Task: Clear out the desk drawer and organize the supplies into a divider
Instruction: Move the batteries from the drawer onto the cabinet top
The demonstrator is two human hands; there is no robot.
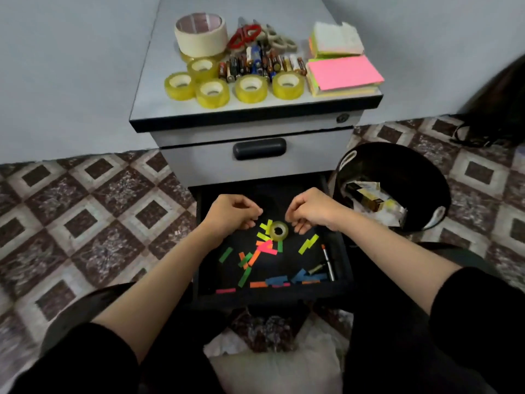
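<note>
The lower black drawer of a grey cabinet is pulled open. Inside lie a small yellow tape roll, several loose coloured paper flags and a pen along the right side. My left hand hovers just left of the tape roll and my right hand just right of it. Both have their fingers curled under, and I see nothing held in either. No divider is in view.
On the cabinet top sit yellow tape rolls, a wide masking tape roll, batteries, scissors and sticky note pads. A black bin with rubbish stands right of the drawer. The upper drawer is closed.
</note>
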